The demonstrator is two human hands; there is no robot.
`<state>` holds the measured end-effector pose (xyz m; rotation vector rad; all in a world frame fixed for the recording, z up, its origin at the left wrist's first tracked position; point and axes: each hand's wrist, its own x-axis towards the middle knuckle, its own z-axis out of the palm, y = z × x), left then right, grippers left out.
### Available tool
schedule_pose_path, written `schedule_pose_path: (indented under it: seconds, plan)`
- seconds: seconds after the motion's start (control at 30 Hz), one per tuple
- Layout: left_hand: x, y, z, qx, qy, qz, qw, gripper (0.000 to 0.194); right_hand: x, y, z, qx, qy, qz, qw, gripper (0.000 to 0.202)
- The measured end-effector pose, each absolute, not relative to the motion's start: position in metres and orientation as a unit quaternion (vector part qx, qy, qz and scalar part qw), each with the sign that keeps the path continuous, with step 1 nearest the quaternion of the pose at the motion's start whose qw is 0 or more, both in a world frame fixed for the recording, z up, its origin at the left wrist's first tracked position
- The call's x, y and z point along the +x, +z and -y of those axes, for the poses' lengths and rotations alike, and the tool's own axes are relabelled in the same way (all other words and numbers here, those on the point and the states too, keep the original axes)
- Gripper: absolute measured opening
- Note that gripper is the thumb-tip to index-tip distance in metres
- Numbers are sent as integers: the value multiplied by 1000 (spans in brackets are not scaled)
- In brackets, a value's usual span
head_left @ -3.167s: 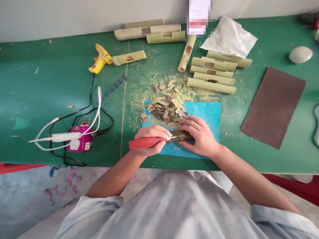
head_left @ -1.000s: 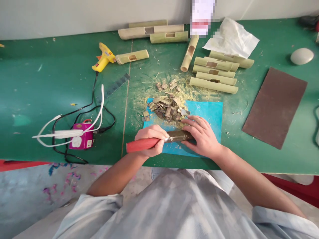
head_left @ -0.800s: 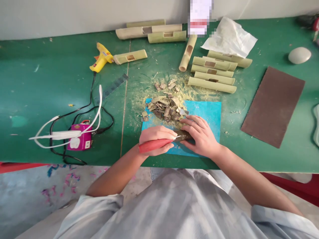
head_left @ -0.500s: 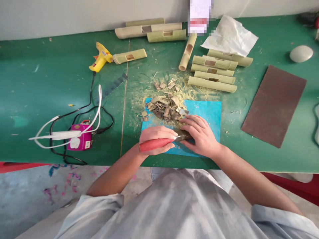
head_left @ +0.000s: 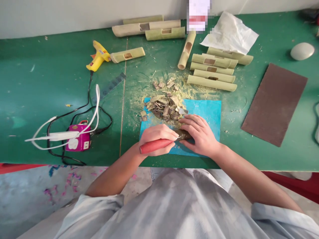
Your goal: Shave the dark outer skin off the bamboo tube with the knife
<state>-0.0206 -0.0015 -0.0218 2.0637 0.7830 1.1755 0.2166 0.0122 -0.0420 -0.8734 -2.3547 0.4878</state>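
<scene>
My left hand (head_left: 159, 139) is closed round the red handle of a carving knife (head_left: 156, 146). Its thin pale blade points right and meets a dark bamboo piece (head_left: 183, 134). Over that piece, my right hand (head_left: 199, 134) presses down with bent fingers and holds it on a blue sheet (head_left: 204, 109). Both hands partly hide the bamboo piece, and the exact cut cannot be seen. Just beyond them lies a heap of bamboo chips (head_left: 164, 108), with pale shavings (head_left: 183, 84) spread behind it.
Several notched bamboo tubes (head_left: 211, 81) lie at the back of the green table (head_left: 249, 159). A yellow glue gun (head_left: 98, 58), a magenta power block (head_left: 77, 139) and looped cables are at left. To the right are a brown sandpaper sheet (head_left: 275, 104) and a white oval object (head_left: 302, 51).
The knife handle has tilted slightly, and its blade tip sits a little lower on the bamboo. Both hands keep nearly the same places, while the whole view has shifted slightly.
</scene>
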Motion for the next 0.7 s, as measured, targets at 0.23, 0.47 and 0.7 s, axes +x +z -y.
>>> schedule_pose_path:
  seconds: [0.23, 0.47, 0.7]
  plan:
    - [-19, -20, 8, 751, 491, -323, 300, 17, 218, -42, -12, -331, 198, 878, 283, 38]
    - [-23, -29, 12, 710, 536, -341, 303, 3, 218, -44, -13, -331, 192, 882, 277, 37]
    - [-26, -32, 4, 716, 535, -324, 311, 4, 218, -42, -14, -332, 180, 885, 273, 35]
